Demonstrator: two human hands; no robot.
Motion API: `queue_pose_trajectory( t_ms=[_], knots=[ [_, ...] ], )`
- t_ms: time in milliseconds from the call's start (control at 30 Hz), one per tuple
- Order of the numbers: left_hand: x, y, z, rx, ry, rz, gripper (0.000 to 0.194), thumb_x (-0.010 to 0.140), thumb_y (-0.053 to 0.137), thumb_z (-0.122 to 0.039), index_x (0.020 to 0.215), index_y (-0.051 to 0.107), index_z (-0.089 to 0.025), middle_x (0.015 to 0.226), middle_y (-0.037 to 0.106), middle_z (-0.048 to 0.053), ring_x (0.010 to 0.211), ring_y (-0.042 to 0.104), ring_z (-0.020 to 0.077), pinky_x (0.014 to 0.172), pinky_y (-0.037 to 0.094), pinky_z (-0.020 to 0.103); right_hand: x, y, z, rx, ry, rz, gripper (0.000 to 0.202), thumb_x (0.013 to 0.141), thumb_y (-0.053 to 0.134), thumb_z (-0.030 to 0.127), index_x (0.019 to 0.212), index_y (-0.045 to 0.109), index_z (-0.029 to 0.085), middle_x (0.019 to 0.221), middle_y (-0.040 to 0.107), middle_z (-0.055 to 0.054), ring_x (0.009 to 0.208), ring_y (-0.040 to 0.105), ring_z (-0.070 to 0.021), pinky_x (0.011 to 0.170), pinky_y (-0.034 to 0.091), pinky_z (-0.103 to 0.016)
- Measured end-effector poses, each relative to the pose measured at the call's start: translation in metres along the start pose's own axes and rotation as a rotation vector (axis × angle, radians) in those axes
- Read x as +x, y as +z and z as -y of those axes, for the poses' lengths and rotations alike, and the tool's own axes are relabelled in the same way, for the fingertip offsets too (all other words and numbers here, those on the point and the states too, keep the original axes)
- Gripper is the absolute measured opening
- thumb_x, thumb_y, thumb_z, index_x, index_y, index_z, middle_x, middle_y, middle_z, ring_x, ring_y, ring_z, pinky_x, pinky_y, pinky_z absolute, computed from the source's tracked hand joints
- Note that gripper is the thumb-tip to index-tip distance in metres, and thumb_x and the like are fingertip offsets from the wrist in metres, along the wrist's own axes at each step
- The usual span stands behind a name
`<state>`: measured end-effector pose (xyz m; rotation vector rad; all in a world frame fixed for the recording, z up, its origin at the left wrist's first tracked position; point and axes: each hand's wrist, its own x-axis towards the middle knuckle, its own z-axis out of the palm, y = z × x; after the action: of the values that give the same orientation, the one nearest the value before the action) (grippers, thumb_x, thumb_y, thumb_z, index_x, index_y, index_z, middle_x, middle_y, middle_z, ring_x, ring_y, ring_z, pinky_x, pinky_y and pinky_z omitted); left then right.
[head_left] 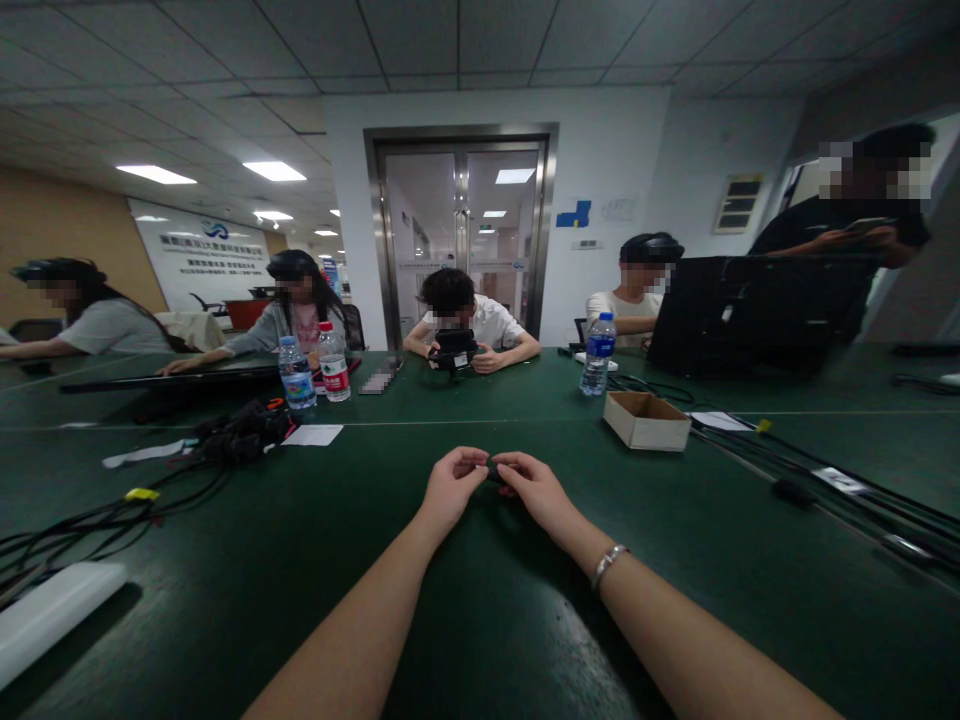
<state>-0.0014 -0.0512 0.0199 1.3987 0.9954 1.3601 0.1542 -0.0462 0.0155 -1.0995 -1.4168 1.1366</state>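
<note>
One broad green table spans the view, with five other people around its far side: four seated, including one directly across, and one standing at right. Three bottles stand on it, two at left and one at right. One open box sits right of the hands, and one black bundle lies to the left. Tabletop runs from the hands to the box's near edge and, leftward, to the bundle; a pale seam crosses just ahead. Both forearms reach forward and converge, one bracelet on the right wrist. The left hand and right hand nearly meet, fingers curled, pinching one small dark piece between their fingertips, probably a single part, though too small to identify.
</note>
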Motion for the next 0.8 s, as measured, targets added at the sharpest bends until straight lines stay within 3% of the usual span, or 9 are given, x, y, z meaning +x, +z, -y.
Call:
queue_pose_trajectory(
  t_ms=[233,533,667,800],
  knots=[
    [-0.001,-0.002,-0.003,0.001,-0.06,-0.018,0.019,0.07,0.067,-0.02,0.088,0.066,-0.014,0.094,0.067,0.009,0.09,0.063,0.0199,0.087,0.048,0.036,0.01,0.001,0.014,-0.064,0.113,0.081,0.019,0.078,0.057,0.018,0.094,0.065,0.015,0.071,0.062,0.0,0.056,0.058,-0.0086,0.055,0.046,-0.022],
    [0.009,0.002,0.009,-0.034,-0.122,-0.095,0.017,0.069,0.069,-0.019,0.085,0.065,-0.015,0.093,0.065,0.008,0.086,0.062,0.0177,0.077,0.052,0.033,0.014,-0.002,-0.002,-0.093,-0.018,0.099,0.024,0.077,0.057,0.023,0.098,0.063,0.014,0.08,0.063,-0.001,0.061,0.058,-0.0098,0.058,0.046,-0.024],
    [0.01,0.001,0.003,0.016,-0.211,-0.049,0.013,0.072,0.067,-0.018,0.083,0.065,-0.014,0.087,0.064,0.006,0.078,0.061,0.0144,0.072,0.052,0.029,0.014,-0.003,-0.003,-0.134,-0.053,0.094,0.025,0.077,0.057,0.027,0.098,0.062,0.015,0.077,0.062,-0.001,0.062,0.057,-0.0107,0.056,0.046,-0.024],
    [0.006,-0.004,-0.007,0.011,-0.206,-0.01,0.019,0.07,0.07,-0.024,0.087,0.065,-0.014,0.089,0.062,0.006,0.081,0.06,0.0153,0.07,0.051,0.027,0.014,-0.003,-0.006,-0.187,-0.073,0.14,0.025,0.08,0.054,0.026,0.102,0.061,0.016,0.082,0.063,-0.002,0.066,0.058,-0.0111,0.058,0.047,-0.024]
  ],
)
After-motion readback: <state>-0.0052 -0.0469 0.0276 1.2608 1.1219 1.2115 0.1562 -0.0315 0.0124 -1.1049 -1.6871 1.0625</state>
